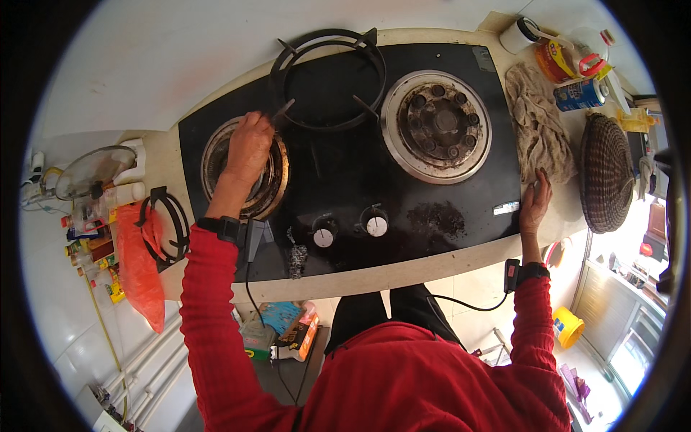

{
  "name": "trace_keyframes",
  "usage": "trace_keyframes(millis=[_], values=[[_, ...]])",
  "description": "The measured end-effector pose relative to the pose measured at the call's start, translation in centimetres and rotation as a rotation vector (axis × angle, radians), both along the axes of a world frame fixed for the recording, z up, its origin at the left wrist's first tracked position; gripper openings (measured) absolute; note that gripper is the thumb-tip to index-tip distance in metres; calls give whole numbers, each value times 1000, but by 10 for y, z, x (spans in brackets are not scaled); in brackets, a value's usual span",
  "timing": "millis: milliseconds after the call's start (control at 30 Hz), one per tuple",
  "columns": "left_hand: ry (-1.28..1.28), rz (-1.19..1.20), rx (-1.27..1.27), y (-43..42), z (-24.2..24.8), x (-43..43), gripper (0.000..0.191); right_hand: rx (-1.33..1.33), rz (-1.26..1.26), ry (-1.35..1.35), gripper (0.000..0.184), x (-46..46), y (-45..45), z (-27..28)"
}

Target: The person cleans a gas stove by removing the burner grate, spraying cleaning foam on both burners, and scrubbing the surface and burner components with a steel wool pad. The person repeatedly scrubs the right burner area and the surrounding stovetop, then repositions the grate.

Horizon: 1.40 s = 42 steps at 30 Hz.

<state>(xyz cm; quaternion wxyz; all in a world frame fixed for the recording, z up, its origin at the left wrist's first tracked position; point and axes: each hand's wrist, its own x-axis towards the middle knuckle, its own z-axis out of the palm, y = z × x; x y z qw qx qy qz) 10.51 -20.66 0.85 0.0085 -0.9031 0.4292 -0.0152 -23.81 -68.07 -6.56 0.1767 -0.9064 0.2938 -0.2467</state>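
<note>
My left hand (251, 146) is over the left burner (278, 186) of a black glass gas hob (345, 162), its fingers curled down; whether they hold anything is hidden. My right hand (536, 202) rests at the hob's right edge, fingertips by a crumpled brown cloth (534, 124), with nothing seen in it. A round black pan support (329, 127) lies at the back between the burners. The right burner (445, 121) is uncovered and stained brown. A steel wool scourer (298, 259) lies near the front edge. Dark crumbs (437, 218) are scattered right of two control knobs (377, 226).
Another pan support (181, 232) and a red plastic bag (140, 264) are at the left, near a glass lid (97, 167). On the right are a woven basket (607, 173), a blue can (580, 94) and an oil bottle (559, 59). Cables hang from both wrist devices.
</note>
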Motion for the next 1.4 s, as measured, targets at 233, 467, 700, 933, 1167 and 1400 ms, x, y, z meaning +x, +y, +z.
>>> trace_keyframes(millis=[233, 467, 700, 933, 1167, 1400], values=[[-172, -243, -115, 9, 0, -67, 23, 5, 5, 11, 38, 1, 1, 1], [-103, -157, -119, -2, 0, -2, 19, -4, 6, 21, 37, 0, 0, 2], [-85, -119, -169, 8, -8, -66, 23, 8, 1, -1, 38, 1, 0, 0], [-76, -62, 20, 1, -5, -2, 23, 15, 7, -14, 38, 0, 1, 1], [-87, -190, -59, 7, -5, -65, 28, 17, -9, 6, 37, 0, 0, 0], [-49, -171, -76, 1, 9, -25, 23, 2, 8, -1, 37, -1, 1, 2]])
